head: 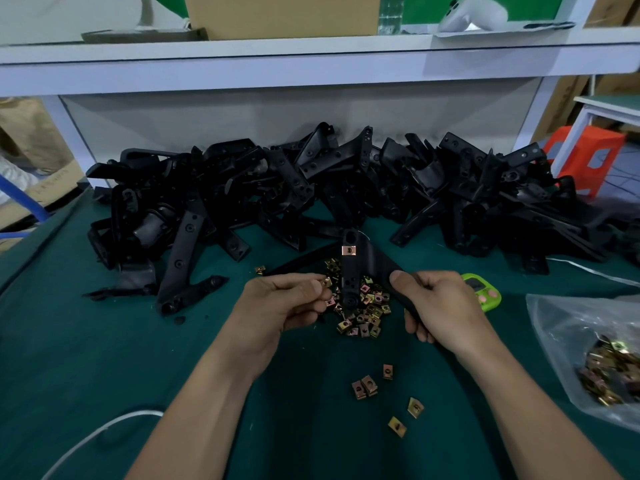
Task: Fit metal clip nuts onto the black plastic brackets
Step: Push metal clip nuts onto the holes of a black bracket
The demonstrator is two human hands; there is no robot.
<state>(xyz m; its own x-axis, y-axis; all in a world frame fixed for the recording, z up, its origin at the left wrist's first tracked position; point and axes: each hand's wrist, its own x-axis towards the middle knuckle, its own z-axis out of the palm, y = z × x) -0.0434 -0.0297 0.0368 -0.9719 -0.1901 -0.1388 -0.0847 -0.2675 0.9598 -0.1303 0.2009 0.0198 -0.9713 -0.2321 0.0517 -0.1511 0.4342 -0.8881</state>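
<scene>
Right hand (446, 306) grips black bracket (356, 268), one clip nut (349, 250) fitted; left hand (284, 299) pinches another nut (326, 282).

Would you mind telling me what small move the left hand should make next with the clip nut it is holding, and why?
Probably slide the clip nut pinched in the left hand sideways onto the near edge of the bracket that the right hand grips. One fitted nut already sits higher up that arm, and the lower holes look bare.
</scene>
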